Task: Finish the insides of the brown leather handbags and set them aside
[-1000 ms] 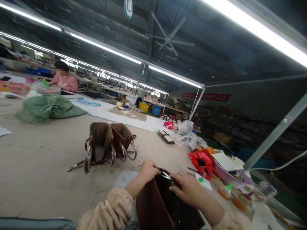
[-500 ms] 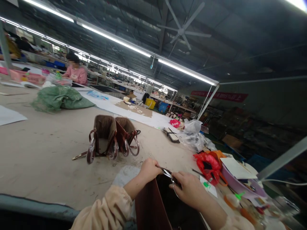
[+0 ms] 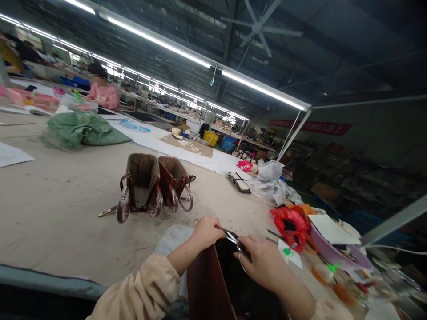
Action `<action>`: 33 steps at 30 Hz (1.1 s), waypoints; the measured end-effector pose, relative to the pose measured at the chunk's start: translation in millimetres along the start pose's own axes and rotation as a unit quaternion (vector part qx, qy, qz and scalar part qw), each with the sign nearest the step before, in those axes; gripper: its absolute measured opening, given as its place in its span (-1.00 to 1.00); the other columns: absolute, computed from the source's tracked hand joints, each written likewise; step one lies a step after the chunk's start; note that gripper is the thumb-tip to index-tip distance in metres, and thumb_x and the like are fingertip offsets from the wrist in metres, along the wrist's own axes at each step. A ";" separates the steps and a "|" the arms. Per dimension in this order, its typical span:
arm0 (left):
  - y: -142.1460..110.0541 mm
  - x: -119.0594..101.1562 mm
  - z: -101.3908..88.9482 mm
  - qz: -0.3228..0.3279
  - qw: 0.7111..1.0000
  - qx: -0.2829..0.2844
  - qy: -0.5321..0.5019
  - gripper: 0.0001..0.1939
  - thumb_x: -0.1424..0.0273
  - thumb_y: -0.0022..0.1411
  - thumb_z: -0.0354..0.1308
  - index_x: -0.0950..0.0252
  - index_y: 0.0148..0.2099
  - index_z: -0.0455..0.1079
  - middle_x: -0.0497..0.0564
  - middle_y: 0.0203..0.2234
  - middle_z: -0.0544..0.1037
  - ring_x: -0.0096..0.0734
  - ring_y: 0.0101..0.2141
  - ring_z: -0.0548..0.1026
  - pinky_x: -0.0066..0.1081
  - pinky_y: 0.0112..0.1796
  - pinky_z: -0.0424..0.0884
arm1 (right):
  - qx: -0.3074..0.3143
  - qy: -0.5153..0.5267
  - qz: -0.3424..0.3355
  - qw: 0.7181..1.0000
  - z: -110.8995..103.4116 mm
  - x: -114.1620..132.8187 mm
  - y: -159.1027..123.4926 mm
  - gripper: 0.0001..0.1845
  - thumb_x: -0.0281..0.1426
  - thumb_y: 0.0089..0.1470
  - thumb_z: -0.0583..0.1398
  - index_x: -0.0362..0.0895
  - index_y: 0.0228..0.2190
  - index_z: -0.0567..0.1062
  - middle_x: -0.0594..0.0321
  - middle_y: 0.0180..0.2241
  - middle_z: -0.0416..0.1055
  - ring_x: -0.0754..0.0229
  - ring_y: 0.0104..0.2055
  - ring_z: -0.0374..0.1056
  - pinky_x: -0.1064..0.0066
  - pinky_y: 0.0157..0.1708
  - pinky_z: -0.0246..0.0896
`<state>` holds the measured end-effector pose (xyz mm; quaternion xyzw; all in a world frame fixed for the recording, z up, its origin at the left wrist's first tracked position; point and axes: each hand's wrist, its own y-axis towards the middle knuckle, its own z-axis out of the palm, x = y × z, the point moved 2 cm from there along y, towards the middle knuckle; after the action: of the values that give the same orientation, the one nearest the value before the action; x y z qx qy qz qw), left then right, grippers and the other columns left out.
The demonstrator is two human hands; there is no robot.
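A dark reddish-brown handbag [image 3: 208,280] stands in front of me with its mouth open and its inside in shadow. My left hand [image 3: 207,231] pinches the far edge of its opening. In my right hand [image 3: 262,260] is a pair of scissors [image 3: 231,237], blades pointing left at that edge, close to my left fingers. One finger loop shows below the right hand. Beyond, two brown handbags, a left one [image 3: 143,178] and a right one [image 3: 173,175], stand side by side with open tops and plastic-wrapped handles.
A green cloth bundle [image 3: 83,129] lies at the left. On the right are a red plastic bag [image 3: 292,226], a purple basin [image 3: 333,251], bottles and clear plastic wrap [image 3: 273,189]. A metal post [image 3: 396,218] slants at the right. A co-worker in pink [image 3: 105,95] sits farther back.
The view has shifted slightly, so the table items appear a little higher or farther sideways. Both hands keep their hold on the bag edge and scissors, with little visible movement.
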<state>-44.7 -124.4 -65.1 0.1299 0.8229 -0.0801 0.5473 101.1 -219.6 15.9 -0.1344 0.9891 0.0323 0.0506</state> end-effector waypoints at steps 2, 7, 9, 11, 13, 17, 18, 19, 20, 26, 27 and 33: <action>0.9 1.3 0.3 -0.003 0.999 0.019 -0.026 -0.78 0.30 -0.23 0.20 0.32 -0.47 0.48 -0.11 -0.68 0.40 -0.51 -0.59 0.30 -0.53 -0.59 0.12 | -0.005 0.012 -0.009 1.000 1.3 -0.7 -0.3 -0.78 -0.21 0.05 0.06 -0.03 -0.29 0.39 0.29 -0.43 0.36 0.23 -0.39 0.28 0.43 -0.43 -0.03; 0.0 0.1 -1.1 0.012 0.998 0.032 -0.051 -0.79 0.34 -0.22 0.19 0.33 -0.44 0.47 -0.10 -0.65 0.42 -0.51 -0.57 0.30 -0.53 -0.57 0.14 | -0.019 0.017 -0.008 1.000 4.2 -1.2 0.7 -0.79 -0.21 0.06 0.05 -0.01 -0.29 0.38 0.31 -0.42 0.36 0.23 -0.40 0.27 0.43 -0.44 -0.04; -1.1 -1.5 -2.5 0.016 0.998 0.030 -0.049 -0.79 0.36 -0.21 0.17 0.33 -0.43 0.47 -0.10 -0.63 0.43 -0.51 -0.56 0.31 -0.52 -0.56 0.15 | -0.025 0.012 -0.004 1.000 4.9 -0.6 1.4 -0.78 -0.21 0.06 0.05 -0.02 -0.28 0.37 0.30 -0.41 0.36 0.23 -0.40 0.27 0.43 -0.44 -0.03; -2.1 -2.6 -3.9 0.020 0.998 0.030 -0.043 -0.78 0.37 -0.20 0.16 0.33 -0.41 0.47 -0.09 -0.61 0.44 -0.50 -0.55 0.32 -0.52 -0.55 0.15 | -0.027 0.007 -0.003 1.000 5.0 0.8 1.2 -0.78 -0.21 0.06 0.05 -0.03 -0.27 0.37 0.28 -0.39 0.36 0.23 -0.39 0.27 0.43 -0.44 -0.02; -3.1 -2.8 -5.5 0.020 0.999 0.037 -0.033 -0.77 0.36 -0.20 0.16 0.34 -0.41 0.46 -0.08 -0.61 0.45 -0.50 -0.55 0.32 -0.52 -0.55 0.14 | -0.025 -0.002 0.002 1.000 4.7 3.1 0.1 -0.78 -0.23 0.07 0.04 -0.03 -0.26 0.36 0.27 -0.38 0.37 0.23 -0.37 0.28 0.44 -0.43 -0.01; -6.6 -2.4 -8.0 0.021 0.997 0.060 -0.036 -0.76 0.36 -0.20 0.15 0.36 -0.40 0.44 -0.08 -0.60 0.44 -0.50 -0.53 0.32 -0.54 -0.56 0.13 | -0.020 -0.038 0.034 0.999 5.2 12.9 -2.6 -0.81 -0.26 0.08 0.05 -0.06 -0.29 0.36 0.23 -0.38 0.37 0.20 -0.34 0.29 0.43 -0.42 0.01; -7.8 -2.5 -8.6 0.018 0.997 0.060 -0.050 -0.77 0.38 -0.20 0.14 0.36 -0.40 0.44 -0.08 -0.59 0.45 -0.49 -0.53 0.32 -0.54 -0.55 0.13 | -0.020 -0.045 0.041 0.998 5.9 16.6 -3.0 -0.82 -0.27 0.07 0.05 -0.07 -0.31 0.35 0.22 -0.38 0.37 0.19 -0.33 0.29 0.43 -0.41 0.02; -8.9 -2.7 -9.0 0.012 0.996 0.058 -0.070 -0.77 0.41 -0.20 0.12 0.37 -0.40 0.44 -0.08 -0.58 0.45 -0.49 -0.52 0.33 -0.54 -0.54 0.14 | -0.020 -0.049 0.048 0.997 6.7 20.5 -3.2 -0.83 -0.27 0.07 0.05 -0.08 -0.33 0.35 0.21 -0.38 0.37 0.18 -0.32 0.29 0.42 -0.40 0.02; -10.1 -3.1 -9.2 0.005 0.994 0.057 -0.092 -0.77 0.44 -0.20 0.10 0.37 -0.40 0.44 -0.07 -0.57 0.46 -0.49 -0.51 0.33 -0.54 -0.53 0.16 | -0.020 -0.051 0.053 0.997 7.7 24.5 -3.1 -0.83 -0.26 0.07 0.06 -0.09 -0.34 0.34 0.19 -0.38 0.37 0.17 -0.31 0.29 0.42 -0.39 0.03; -13.6 -8.6 -9.4 -0.007 0.987 0.072 -0.142 -0.76 0.47 -0.19 0.08 0.37 -0.39 0.48 -0.09 -0.61 0.46 -0.51 -0.54 0.34 -0.54 -0.52 0.18 | -0.022 -0.052 0.089 0.994 14.0 40.6 -0.8 -0.80 -0.23 0.06 0.05 -0.10 -0.37 0.31 0.16 -0.41 0.37 0.10 -0.32 0.32 0.37 -0.42 0.07; -13.7 -9.3 -9.9 -0.005 0.988 0.069 -0.137 -0.76 0.46 -0.18 0.09 0.36 -0.39 0.49 -0.10 -0.62 0.46 -0.51 -0.54 0.33 -0.54 -0.53 0.17 | -0.020 -0.053 0.092 0.994 15.2 41.9 -0.4 -0.80 -0.22 0.06 0.05 -0.10 -0.38 0.31 0.16 -0.42 0.38 0.09 -0.34 0.33 0.37 -0.43 0.07; -14.3 -8.2 -10.2 0.001 0.989 0.057 -0.135 -0.80 0.42 -0.15 0.13 0.36 -0.41 0.50 -0.09 -0.64 0.46 -0.53 -0.57 0.34 -0.55 -0.55 0.18 | -0.008 -0.043 0.103 0.994 23.9 45.2 -0.6 -0.78 -0.21 0.07 0.03 -0.11 -0.36 0.30 0.16 -0.47 0.39 0.06 -0.39 0.36 0.35 -0.47 0.12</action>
<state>-54.9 -136.2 -53.8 0.1498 0.7352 -0.1429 0.6454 60.1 -230.1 -12.7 -0.0307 0.9943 0.0513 0.0885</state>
